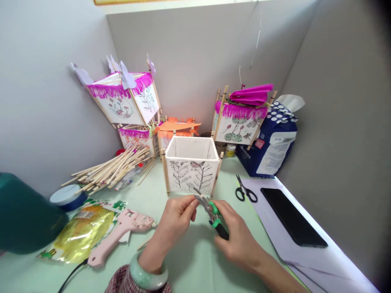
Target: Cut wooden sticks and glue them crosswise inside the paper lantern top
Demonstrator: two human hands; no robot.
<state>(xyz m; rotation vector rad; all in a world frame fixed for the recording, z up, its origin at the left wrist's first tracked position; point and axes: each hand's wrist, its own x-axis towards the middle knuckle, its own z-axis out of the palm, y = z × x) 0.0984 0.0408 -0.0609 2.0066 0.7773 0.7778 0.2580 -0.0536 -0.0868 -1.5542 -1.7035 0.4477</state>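
My right hand is wrapped round pruning shears with green and black handles, their blades parted and pointing up to the left. At those blades, the closed fingers of my left hand pinch a thin wooden stick. Most of the stick is hidden behind my hand and wrist; a pale piece of it shows beside the blades. Just beyond both hands a white box-shaped lantern stands upright, with dark tree drawings on its front and sticks at its corners.
To the left lie a pink glue gun, a yellow plastic packet, a tape roll and a pile of sticks. Decorated lanterns stand behind. Scissors, a black phone and a tissue pack are on the right.
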